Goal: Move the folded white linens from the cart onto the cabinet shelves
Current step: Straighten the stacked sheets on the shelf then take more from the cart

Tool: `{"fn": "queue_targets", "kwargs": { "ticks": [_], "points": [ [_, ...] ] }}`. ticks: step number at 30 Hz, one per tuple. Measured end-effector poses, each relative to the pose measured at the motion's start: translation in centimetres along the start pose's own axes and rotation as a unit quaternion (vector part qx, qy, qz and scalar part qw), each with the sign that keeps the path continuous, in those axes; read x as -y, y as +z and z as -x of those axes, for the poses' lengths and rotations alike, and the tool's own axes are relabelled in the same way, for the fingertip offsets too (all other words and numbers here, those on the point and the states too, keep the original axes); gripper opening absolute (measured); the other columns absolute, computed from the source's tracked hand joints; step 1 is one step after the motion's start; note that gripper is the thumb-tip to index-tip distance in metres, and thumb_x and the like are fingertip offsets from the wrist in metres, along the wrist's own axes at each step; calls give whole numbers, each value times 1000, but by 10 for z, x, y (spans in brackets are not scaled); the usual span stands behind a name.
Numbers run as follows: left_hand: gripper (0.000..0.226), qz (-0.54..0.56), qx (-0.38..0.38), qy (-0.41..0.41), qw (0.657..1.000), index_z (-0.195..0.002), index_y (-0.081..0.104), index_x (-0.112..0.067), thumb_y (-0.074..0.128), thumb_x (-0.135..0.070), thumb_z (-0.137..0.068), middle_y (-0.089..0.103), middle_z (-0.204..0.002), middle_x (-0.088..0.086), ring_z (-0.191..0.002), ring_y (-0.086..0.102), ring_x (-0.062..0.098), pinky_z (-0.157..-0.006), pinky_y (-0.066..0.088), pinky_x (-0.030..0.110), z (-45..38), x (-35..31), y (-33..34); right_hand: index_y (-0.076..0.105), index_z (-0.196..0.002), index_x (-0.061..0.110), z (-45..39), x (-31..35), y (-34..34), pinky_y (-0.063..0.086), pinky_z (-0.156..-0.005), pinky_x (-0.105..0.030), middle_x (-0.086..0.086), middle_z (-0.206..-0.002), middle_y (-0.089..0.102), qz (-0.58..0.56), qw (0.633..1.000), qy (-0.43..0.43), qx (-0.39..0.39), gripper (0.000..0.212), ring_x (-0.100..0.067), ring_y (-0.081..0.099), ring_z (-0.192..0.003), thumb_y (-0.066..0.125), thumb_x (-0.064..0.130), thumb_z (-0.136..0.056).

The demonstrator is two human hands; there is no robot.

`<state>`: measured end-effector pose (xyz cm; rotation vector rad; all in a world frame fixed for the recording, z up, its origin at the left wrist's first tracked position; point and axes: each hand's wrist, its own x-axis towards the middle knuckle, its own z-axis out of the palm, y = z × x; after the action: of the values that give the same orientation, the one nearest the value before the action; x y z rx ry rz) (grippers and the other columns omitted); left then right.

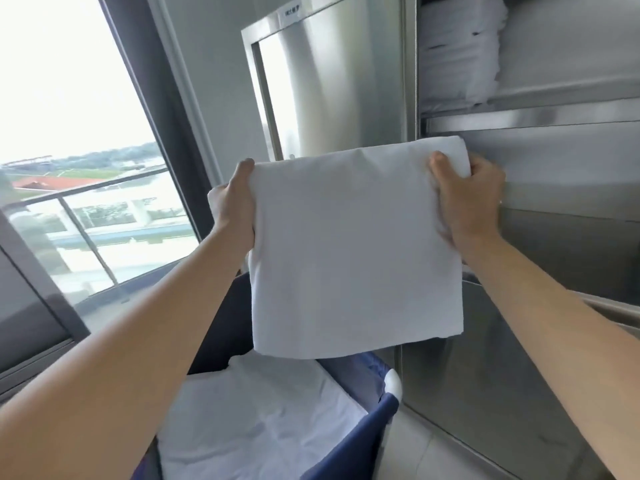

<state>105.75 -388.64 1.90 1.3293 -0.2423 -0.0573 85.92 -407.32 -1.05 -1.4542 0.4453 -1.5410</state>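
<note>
I hold a folded white linen (356, 251) up in front of the steel cabinet, between both hands. My left hand (233, 206) grips its left edge, thumb on top. My right hand (467, 199) grips its upper right corner, thumb on the front. The far corner of the linen reaches the opening of the middle shelf (554, 174). Below, the blue fabric cart (360, 434) holds more white linens (256, 417). On the upper shelf (540, 105) stands a stack of folded white linens (457, 50).
The open steel cabinet door (325, 81) stands to the left of the shelves. A large window (79, 150) with a balcony rail fills the left side. Pale floor tiles (426, 455) show between the cart and the cabinet base.
</note>
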Motion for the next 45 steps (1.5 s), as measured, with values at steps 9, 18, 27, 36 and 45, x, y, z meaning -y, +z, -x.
{"fn": "queue_targets", "kwargs": {
  "ticks": [9, 18, 27, 36, 45],
  "points": [
    [36, -6, -88, -40, 995, -70, 52, -18, 75, -46, -74, 53, -82, 5, -73, 51, 22, -70, 45, 34, -51, 43, -64, 44, -53, 18, 20, -61, 80, 32, -46, -20, 15, -43, 39, -10, 996, 53, 67, 41, -2, 34, -45, 69, 21, -85],
    [40, -14, -94, -97, 991, -78, 54, -13, 72, -49, -77, 52, -82, 5, -72, 49, 22, -67, 42, 32, -139, 121, -93, 44, -52, 18, 26, -133, 154, 30, -43, -16, 16, -38, 40, 43, 991, 78, 104, 43, -1, 34, -41, 68, 16, -88],
    [49, -28, -114, -125, 985, -65, 35, -22, 72, -54, -73, 34, -72, 3, -74, 34, 21, -67, 30, 33, -199, 191, -138, 63, -69, -1, 56, -221, 215, 36, -48, -25, 2, -59, 54, 77, 981, 114, 140, 34, -5, 41, -54, 69, 29, -84],
    [44, -77, -178, -171, 966, -74, 48, -14, 69, -53, -76, 37, -72, 2, -69, 36, 18, -64, 33, 31, -204, 257, -182, 58, -70, -6, 88, -297, 246, 35, -46, -22, -3, -61, 51, 99, 957, 163, 218, 40, -4, 37, -52, 71, 29, -85],
    [57, -136, -270, -180, 936, -58, 23, -25, 67, -55, -78, 25, -60, -4, -62, 27, 18, -65, 27, 32, -203, 296, -188, 47, -57, 15, 92, -375, 276, 31, -46, -24, 3, -57, 40, 91, 920, 238, 298, 40, -9, 32, -54, 71, 28, -86]
  ]
}}
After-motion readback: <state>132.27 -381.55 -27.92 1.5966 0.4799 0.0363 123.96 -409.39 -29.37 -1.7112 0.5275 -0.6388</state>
